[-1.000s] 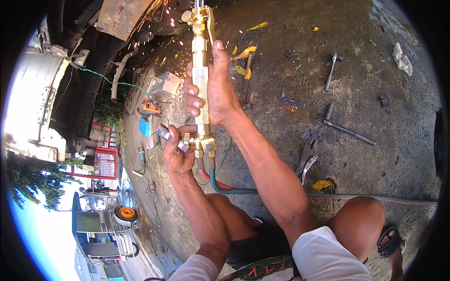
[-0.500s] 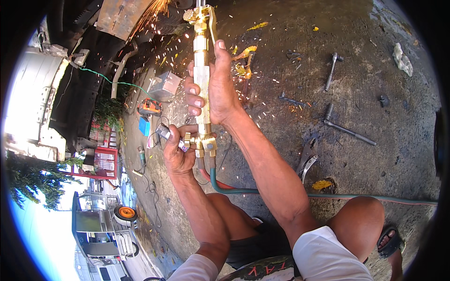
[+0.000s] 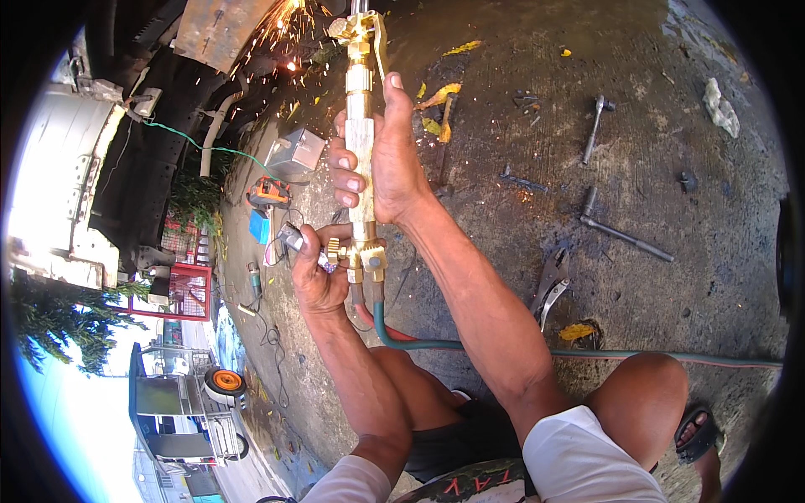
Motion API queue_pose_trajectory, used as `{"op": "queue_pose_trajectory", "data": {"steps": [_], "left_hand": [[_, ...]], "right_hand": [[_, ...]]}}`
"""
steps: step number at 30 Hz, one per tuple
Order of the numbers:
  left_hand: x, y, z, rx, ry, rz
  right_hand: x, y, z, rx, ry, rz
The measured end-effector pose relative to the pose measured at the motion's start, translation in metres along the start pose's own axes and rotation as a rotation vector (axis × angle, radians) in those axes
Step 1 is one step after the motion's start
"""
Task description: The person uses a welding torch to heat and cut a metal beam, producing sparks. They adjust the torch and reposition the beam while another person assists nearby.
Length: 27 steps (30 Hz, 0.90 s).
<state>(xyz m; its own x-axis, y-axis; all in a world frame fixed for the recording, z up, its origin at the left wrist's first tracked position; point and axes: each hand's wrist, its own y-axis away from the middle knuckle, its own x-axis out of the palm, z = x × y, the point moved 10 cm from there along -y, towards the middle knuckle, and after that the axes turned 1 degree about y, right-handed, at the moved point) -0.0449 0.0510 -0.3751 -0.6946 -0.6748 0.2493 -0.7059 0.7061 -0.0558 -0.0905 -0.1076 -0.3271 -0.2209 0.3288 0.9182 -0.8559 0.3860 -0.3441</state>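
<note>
My right hand (image 3: 394,159) is wrapped round the handle of a brass cutting torch (image 3: 360,142), its thumb beside the lever. The torch points away from me, and its tip is out of view at the upper edge. At the torch's near end, my left hand (image 3: 319,272) is closed round a small metal-topped cylinder (image 3: 292,235), against the brass valve knob; its fingers are partly hidden. A red hose (image 3: 362,313) and a green hose (image 3: 419,342) leave the torch's base and pass under my right forearm. Sparks (image 3: 289,21) fly beside a rusty metal plate (image 3: 220,32) at the far left.
Socket handles (image 3: 627,238), (image 3: 594,130) and locking pliers (image 3: 552,293) lie on the concrete at right. A metal box (image 3: 295,154), an orange tool (image 3: 268,191) and a green power tool (image 3: 254,281) with a cord are at left. A vehicle's underside (image 3: 117,168) stands beyond.
The spray of sparks has shrunk and drawn back to the upper left; fewer sparks cross the floor around the torch. Both hands and the torch have hardly moved.
</note>
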Motion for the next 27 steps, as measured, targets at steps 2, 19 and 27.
{"op": "queue_pose_trajectory", "data": {"steps": [2, 19, 27], "left_hand": [[0.001, 0.0, 0.001, -0.016, 0.01, 0.013], [0.01, 0.0, -0.002, -0.03, -0.055, 0.117], [-0.002, -0.002, 0.0, -0.004, -0.036, 0.01]], "right_hand": [[-0.002, 0.0, -0.002, 0.006, -0.028, -0.011], [-0.001, 0.0, 0.0, 0.002, 0.017, -0.035], [-0.001, -0.003, -0.002, 0.003, 0.017, -0.018]]}}
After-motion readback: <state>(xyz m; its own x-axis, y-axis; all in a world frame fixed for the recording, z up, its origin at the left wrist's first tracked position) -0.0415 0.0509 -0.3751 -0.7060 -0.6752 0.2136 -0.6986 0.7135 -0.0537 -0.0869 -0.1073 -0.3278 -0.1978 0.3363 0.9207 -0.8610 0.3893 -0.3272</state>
